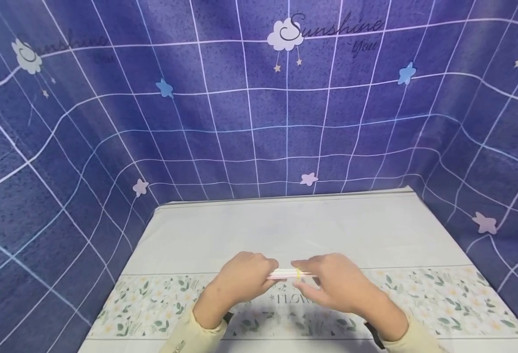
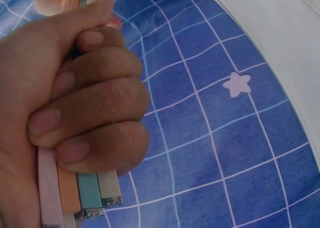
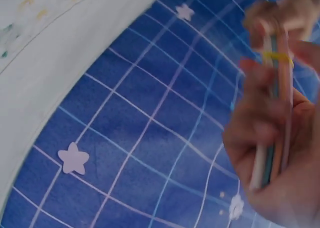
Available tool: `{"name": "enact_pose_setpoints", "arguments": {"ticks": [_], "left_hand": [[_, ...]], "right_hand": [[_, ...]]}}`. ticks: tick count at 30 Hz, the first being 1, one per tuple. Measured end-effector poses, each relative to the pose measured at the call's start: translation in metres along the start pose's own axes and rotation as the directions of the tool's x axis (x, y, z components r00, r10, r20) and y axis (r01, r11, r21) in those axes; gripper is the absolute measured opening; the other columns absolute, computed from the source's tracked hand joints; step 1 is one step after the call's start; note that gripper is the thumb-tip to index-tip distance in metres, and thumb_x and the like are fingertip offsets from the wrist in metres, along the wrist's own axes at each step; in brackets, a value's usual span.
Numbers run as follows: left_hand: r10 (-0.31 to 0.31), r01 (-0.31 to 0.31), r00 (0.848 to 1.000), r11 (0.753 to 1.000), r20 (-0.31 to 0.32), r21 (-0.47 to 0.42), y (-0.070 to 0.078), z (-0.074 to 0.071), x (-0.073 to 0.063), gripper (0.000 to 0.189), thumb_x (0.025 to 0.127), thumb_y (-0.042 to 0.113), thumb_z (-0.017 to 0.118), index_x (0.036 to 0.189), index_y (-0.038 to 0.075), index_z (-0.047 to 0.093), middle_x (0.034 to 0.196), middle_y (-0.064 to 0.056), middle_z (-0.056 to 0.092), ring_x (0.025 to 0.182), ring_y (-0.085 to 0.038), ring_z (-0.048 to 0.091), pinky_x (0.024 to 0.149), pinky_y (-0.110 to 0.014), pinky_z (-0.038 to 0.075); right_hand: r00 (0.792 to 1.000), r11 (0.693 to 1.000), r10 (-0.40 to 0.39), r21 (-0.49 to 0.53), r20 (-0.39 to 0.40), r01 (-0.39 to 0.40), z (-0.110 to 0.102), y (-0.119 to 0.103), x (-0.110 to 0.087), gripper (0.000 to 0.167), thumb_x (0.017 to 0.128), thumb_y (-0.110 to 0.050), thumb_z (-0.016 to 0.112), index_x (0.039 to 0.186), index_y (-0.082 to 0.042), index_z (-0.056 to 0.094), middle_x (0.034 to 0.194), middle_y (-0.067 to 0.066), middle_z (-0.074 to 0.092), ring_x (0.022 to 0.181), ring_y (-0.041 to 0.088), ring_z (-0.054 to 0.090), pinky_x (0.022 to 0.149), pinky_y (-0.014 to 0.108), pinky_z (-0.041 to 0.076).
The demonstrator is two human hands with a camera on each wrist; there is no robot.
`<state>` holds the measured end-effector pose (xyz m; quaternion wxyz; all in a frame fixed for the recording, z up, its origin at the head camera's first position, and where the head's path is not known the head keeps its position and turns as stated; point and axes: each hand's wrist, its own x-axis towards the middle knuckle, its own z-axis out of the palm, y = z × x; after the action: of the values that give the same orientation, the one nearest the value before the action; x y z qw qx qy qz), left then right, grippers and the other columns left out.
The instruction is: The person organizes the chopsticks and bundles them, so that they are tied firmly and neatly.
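A bundle of slim, flat pastel sticks (image 1: 283, 274) lies level between the two hands, above the table. Pink, orange, teal and pale sticks (image 2: 89, 193) show below the left fist, some with shiny notched ends; their exact kind is unclear. My left hand (image 1: 247, 275) grips one end of the bundle, fingers curled round it. A yellow rubber band (image 3: 276, 56) circles the sticks towards the other end. My right hand (image 1: 340, 282) holds that end, thumb on the near side and forefinger on the far side by the band. In the right wrist view its fingers are blurred over the sticks.
Beneath the hands is a table with a white cover (image 1: 267, 225) and a floral printed band (image 1: 161, 304). A blue gridded curtain (image 1: 259, 113) with stars and clouds hangs behind it and along both sides.
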<state>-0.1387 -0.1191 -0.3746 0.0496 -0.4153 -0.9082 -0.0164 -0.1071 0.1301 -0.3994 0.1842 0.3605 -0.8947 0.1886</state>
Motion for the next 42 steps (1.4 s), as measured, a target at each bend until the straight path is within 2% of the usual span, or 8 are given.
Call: {"name": "enact_pose_setpoints", "arguments": {"ticks": [3,8,14,18,25,34,37,42], "left_hand": [[0.012,-0.011,1.000,1.000,-0.023,0.022,0.000,-0.001,0.002,0.034,0.104,0.035,0.064,0.074,0.021,0.056,0.060,0.011,0.042,0.053,-0.006,0.034,0.052,-0.025,0.035],[0.003,-0.002,1.000,0.999,-0.022,0.050,0.001,-0.003,0.002,0.034,0.105,0.035,0.063,0.075,0.021,0.056,0.060,0.011,0.042,0.053,-0.006,0.033,0.052,-0.025,0.034],[-0.014,0.025,0.996,0.990,-0.084,0.140,0.009,-0.011,-0.002,0.033,0.103,0.035,0.067,0.074,0.020,0.058,0.058,0.010,0.046,0.050,-0.006,0.033,0.049,-0.025,0.035],[-0.007,0.036,0.991,0.975,-0.134,0.218,0.015,-0.014,0.000,0.028,0.100,0.034,0.071,0.077,0.019,0.065,0.058,0.010,0.054,0.049,-0.006,0.033,0.048,-0.024,0.038],[0.010,0.030,0.987,0.967,-0.157,0.252,0.016,-0.008,-0.001,0.028,0.101,0.035,0.071,0.077,0.020,0.065,0.058,0.010,0.057,0.048,-0.004,0.031,0.046,-0.022,0.036],[0.018,0.022,0.985,0.974,-0.173,0.225,0.009,0.002,0.000,0.032,0.099,0.037,0.071,0.073,0.022,0.059,0.058,0.011,0.054,0.049,-0.004,0.033,0.047,-0.023,0.037],[0.010,0.030,0.985,0.974,-0.175,0.224,0.008,0.003,0.001,0.032,0.100,0.037,0.070,0.074,0.022,0.060,0.058,0.011,0.055,0.049,-0.004,0.034,0.048,-0.023,0.038],[0.013,0.046,0.978,0.960,-0.209,0.276,0.009,0.000,0.003,0.030,0.099,0.036,0.073,0.074,0.022,0.063,0.058,0.011,0.056,0.048,-0.005,0.032,0.046,-0.022,0.036]], "right_hand": [[0.994,0.959,0.075,0.268,0.076,-0.093,-0.012,0.004,0.001,0.010,0.095,-0.027,0.074,0.103,-0.024,0.078,0.080,-0.018,0.068,0.060,-0.007,0.047,0.059,0.019,0.048],[0.986,0.899,0.055,0.423,0.159,-0.118,-0.021,0.009,0.006,0.008,0.102,-0.024,0.069,0.102,-0.024,0.076,0.084,-0.017,0.067,0.069,-0.006,0.055,0.066,0.022,0.054],[0.977,0.932,0.109,0.323,0.181,-0.164,-0.019,0.001,0.007,0.026,0.106,-0.049,0.060,0.123,-0.037,0.076,0.084,-0.022,0.061,0.068,-0.006,0.050,0.062,0.021,0.047],[0.966,0.937,0.192,0.261,0.172,-0.232,-0.013,-0.003,0.007,0.035,0.101,-0.060,0.060,0.128,-0.043,0.074,0.096,-0.028,0.072,0.069,-0.008,0.056,0.065,0.022,0.050],[0.964,0.951,0.224,0.186,0.140,-0.248,-0.003,-0.002,0.007,0.054,0.095,-0.069,0.062,0.135,-0.035,0.072,0.072,-0.020,0.066,0.053,-0.007,0.036,0.051,0.020,0.041],[0.987,0.874,0.077,0.466,0.144,-0.136,-0.007,0.013,0.002,0.006,0.100,-0.030,0.073,0.100,-0.025,0.076,0.086,-0.017,0.070,0.072,-0.004,0.060,0.071,0.024,0.057],[0.993,0.915,0.043,0.396,0.108,-0.083,-0.006,0.011,0.003,0.017,0.103,-0.035,0.069,0.110,-0.023,0.079,0.089,-0.020,0.068,0.076,-0.006,0.059,0.074,0.024,0.058],[0.997,0.971,0.080,0.225,0.015,-0.081,0.001,0.003,0.003,0.030,0.103,-0.044,0.067,0.126,-0.029,0.077,0.081,-0.022,0.061,0.064,-0.010,0.046,0.059,0.017,0.045]]}}
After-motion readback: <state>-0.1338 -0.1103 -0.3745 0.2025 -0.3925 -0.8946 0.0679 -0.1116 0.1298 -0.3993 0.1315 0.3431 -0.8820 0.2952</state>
